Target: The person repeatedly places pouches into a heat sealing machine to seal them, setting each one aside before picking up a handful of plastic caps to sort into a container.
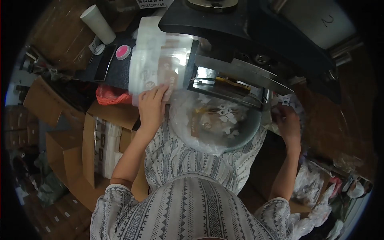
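Note:
My left hand (pixel 152 106) lies at the near edge of a stack of clear plastic bags (pixel 140 60) with brown print. Its fingers bend over the edge and close on a plastic bag (pixel 171 76). My right hand (pixel 289 124) is at the right end of the dark machine (pixel 240 52), fingers curled together beside small white cut-out pieces (pixel 286 100). What those fingers hold is hidden. Between my hands, on my lap, a round basin (pixel 252 138) lined with clear plastic holds white cut-out scraps (pixel 227 114) and a brown-printed piece.
A white cup-like cylinder (pixel 98 25), a phone (pixel 105 63) and a round pink-topped tub (pixel 123 52) are at the upper left. Red plastic (pixel 112 95) hangs below the table edge. Open cardboard boxes (pixel 66 156) stand left; plastic bags (pixel 310 180) crowd the right.

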Available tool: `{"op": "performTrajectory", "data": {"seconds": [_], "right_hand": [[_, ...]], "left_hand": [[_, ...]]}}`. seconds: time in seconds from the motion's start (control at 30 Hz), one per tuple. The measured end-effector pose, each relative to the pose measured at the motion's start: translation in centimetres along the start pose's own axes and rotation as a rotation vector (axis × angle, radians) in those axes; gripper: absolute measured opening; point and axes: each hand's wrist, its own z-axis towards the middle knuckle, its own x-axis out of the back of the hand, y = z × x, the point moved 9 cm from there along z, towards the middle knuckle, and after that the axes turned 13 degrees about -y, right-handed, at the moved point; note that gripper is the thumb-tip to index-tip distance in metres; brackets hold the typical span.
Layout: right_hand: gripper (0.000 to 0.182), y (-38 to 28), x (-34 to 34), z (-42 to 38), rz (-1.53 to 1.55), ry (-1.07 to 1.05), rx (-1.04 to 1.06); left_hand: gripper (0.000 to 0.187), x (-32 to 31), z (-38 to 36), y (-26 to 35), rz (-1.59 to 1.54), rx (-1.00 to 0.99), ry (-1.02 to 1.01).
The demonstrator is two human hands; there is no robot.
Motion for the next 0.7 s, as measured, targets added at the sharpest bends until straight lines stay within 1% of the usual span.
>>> {"op": "performTrajectory", "data": {"seconds": [0.03,0.07,0.1,0.13,0.17,0.2,0.27,0.3,0.37,0.4,0.47,0.5,0.57,0.6,0.67,0.7], "right_hand": [[0.018,0.7,0.3,-0.4,0.014,0.034,-0.051],[0.018,1.3,0.6,-1.0,0.025,0.069,-0.103],[0.018,0.9,0.8,-1.4,0.025,0.069,-0.092],[0.018,0.6,1.3,-1.9,0.105,0.075,-0.119],[0.017,0.1,1.8,-2.2,0.188,0.082,-0.139],[0.017,-1.4,2.3,-2.2,0.195,0.089,-0.107],[0.015,-4.1,1.5,-2.0,0.542,0.018,-0.089],[0.015,-6.1,1.3,-1.6,0.552,0.015,-0.066],[0.017,-13.4,0.6,-1.4,0.299,-0.064,0.310],[0.017,-14.5,0.1,-1.1,0.298,-0.061,0.321],[0.020,-17.5,-0.1,-1.4,0.187,0.035,0.552],[0.020,-17.7,-0.1,-1.3,0.188,0.035,0.553],[0.019,-18.1,-0.7,-1.0,0.266,-0.075,0.568],[0.019,-18.0,-0.8,-1.0,0.267,-0.076,0.566],[0.019,-18.4,-1.6,-1.3,0.263,-0.177,0.641],[0.019,-18.2,-1.7,-1.3,0.265,-0.180,0.626]], "left_hand": [[0.040,0.5,-0.1,0.1,0.004,0.007,0.002],[0.030,1.1,-0.4,-0.1,-0.082,0.054,0.031],[0.022,1.6,-0.8,-0.4,-0.166,0.102,0.063],[0.022,1.8,-1.1,-0.1,-0.159,0.112,0.072],[0.020,2.6,-1.5,0.6,-0.186,0.068,0.144],[0.019,3.7,-1.8,1.3,-0.204,0.021,0.228],[0.023,4.2,-1.8,3.6,-0.246,-0.016,0.161],[0.023,4.5,-1.9,4.6,-0.228,-0.007,0.175],[0.023,4.4,-1.7,6.9,-0.300,-0.103,0.144],[0.023,4.8,-1.7,7.3,-0.295,-0.101,0.154],[0.022,5.0,-1.8,8.7,-0.322,-0.208,0.116],[0.022,4.9,-2.0,8.5,-0.321,-0.207,0.115],[0.017,2.9,-2.0,8.8,-0.348,-0.252,-0.073],[0.017,2.8,-2.1,8.8,-0.349,-0.252,-0.076],[0.012,2.6,-2.3,9.0,-0.339,-0.248,-0.063],[0.012,2.6,-2.4,9.2,-0.347,-0.252,-0.074]]}}
